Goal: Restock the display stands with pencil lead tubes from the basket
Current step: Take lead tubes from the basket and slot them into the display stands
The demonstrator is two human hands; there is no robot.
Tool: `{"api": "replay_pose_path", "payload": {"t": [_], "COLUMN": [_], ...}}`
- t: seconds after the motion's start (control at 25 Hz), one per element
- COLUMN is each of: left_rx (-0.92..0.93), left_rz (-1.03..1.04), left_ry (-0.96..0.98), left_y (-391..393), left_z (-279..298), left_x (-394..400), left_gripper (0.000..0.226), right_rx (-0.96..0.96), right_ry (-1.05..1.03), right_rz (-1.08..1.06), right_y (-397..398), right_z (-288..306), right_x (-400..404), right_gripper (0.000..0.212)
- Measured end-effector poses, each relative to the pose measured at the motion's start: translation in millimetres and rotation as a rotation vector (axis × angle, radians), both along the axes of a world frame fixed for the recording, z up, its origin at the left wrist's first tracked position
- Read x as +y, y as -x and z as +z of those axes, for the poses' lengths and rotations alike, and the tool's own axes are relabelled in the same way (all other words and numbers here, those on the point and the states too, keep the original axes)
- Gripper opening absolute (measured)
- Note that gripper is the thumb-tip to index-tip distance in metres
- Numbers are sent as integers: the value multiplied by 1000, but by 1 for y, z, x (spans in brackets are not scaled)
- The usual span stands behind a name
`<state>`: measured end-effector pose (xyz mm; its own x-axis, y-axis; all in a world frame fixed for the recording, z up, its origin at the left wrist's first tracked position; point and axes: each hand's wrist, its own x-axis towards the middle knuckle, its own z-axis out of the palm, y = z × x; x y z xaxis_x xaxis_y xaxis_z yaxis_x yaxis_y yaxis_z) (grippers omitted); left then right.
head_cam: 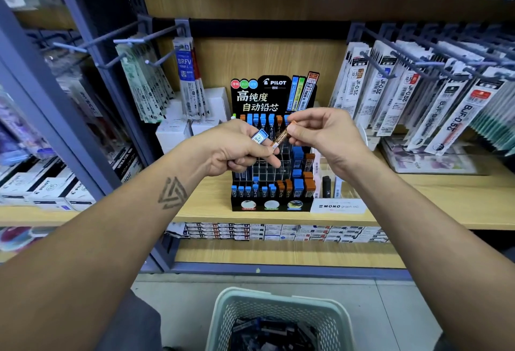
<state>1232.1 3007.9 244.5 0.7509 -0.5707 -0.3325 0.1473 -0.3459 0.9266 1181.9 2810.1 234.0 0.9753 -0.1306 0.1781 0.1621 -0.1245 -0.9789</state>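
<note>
Above a mesh basket [278,311], the left hand [234,147] gripped a blue tube [259,136] and the right hand [320,130] pinched an orange tube [281,137] before the PILOT stand [271,155]

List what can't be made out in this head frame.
- Basket: the bottom edge cuts it off; its contents are a dark jumble, no count possible.
- Display stand: both hands cover the middle rows, so the empty slots there are hidden.
- Blue tube: mostly buried in the left hand.
- Orange tube: print too small; the right hand covers its top.
</note>
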Motion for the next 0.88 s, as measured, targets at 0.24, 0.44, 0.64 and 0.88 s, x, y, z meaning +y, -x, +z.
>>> {"api": "replay_pose_path", "payload": {"t": [0.24,0.44,0.64,0.88], "left_rx": [-38,-58,-72,-52], "left_rz": [106,208,178,161], "left_ry": [-43,57,37,60], "left_y": [0,-4,-1,2], "left_z": [0,9,7,8], "left_x": [-11,-10,-12,-17], "left_gripper": [16,19,21,20], "right_rx": [-24,-1,-25,-3], "right_ry": [15,441,718,951], "right_rz": [-60,-80,-44,-16], "right_y": [3,5,11,13], "right_z": [7,5,-11,-24], "right_x": [-10,-14,-8,-1], "right_gripper": [11,14,11,11]}}
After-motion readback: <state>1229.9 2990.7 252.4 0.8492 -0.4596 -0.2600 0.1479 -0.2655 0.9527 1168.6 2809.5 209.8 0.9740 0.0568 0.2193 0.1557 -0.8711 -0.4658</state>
